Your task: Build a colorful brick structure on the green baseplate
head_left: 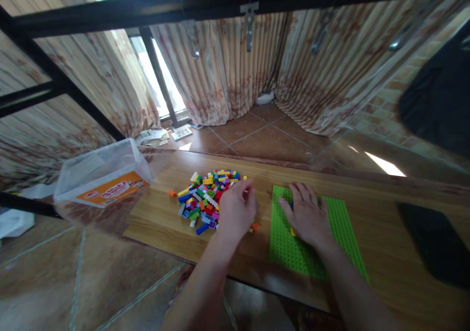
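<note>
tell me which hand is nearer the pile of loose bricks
Left. The left hand is at the right edge of the brick pile; the right hand is farther right, over the green baseplate.

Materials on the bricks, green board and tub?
Bricks: likely hard plastic; solid bright colors, studs on some. Sheen hard to judge.
Green board: probably plastic, fairly matte; regular grid of small bumps.
Tub: probably clear plastic, smooth; see-through walls.

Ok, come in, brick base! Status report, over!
Left hand by brick pile, curled, grip unclear. Right hand over green baseplate. Loose orange brick between pile and baseplate.
</note>
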A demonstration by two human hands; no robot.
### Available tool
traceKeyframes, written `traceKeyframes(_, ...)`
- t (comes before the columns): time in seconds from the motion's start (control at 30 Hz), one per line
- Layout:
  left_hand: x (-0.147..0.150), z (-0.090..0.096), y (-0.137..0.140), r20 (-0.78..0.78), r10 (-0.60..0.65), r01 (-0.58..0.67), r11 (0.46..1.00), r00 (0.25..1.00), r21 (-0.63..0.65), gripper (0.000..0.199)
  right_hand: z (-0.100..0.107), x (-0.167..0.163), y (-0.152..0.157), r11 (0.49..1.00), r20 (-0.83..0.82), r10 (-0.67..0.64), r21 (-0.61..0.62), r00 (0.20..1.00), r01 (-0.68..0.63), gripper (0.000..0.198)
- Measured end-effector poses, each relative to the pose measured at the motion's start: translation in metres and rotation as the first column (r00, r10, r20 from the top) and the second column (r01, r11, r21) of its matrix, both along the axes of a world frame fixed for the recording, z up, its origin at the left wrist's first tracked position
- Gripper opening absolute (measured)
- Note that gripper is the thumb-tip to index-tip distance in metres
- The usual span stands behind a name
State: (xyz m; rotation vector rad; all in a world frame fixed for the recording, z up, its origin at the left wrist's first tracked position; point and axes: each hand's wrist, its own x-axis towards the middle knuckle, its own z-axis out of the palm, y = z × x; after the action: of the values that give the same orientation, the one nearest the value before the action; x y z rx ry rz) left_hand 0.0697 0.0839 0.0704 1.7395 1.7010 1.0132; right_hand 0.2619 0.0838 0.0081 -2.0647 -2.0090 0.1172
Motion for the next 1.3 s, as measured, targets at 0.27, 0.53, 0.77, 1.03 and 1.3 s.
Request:
traceKeyframes(0.27,-0.081,-0.008,0.040,-0.565,0.269,-0.290,0.955,0.780,0.055,0.035,-0.004,0.009,0.000,0.991,-0.190,-0.012,0.132,0.982,0.038,0.058)
traceKeyframes(0.53,-0.077,-0.016,0.046,-0.688,0.223,-0.310,0.951,0.690,-0.004,0.033,-0.005,0.012,0.000,0.984,-0.258,0.030,0.177,0.966,0.017,0.052)
traceKeyframes(0.77,-0.082,-0.013,0.046,-0.675,0.243,-0.319,0.948,0.696,0.012,0.026,0.003,0.013,0.001,0.981,-0.443,0.012,0.178,0.897,0.075,0.048)
traceKeyframes(1.03,-0.066,0.001,0.038,-0.030,0.084,-0.085,0.995,0.996,-0.045,0.025,0.022,0.030,-0.001,0.847,-0.881,-0.080,0.186,0.466,0.498,0.033)
traceKeyframes(1.3,0.006,-0.001,0.001,0.513,-0.296,0.411,0.903,0.806,-0.125,0.030,0.044,0.017,-0.021,0.926,-0.861,0.109,0.270,0.497,0.264,0.022)
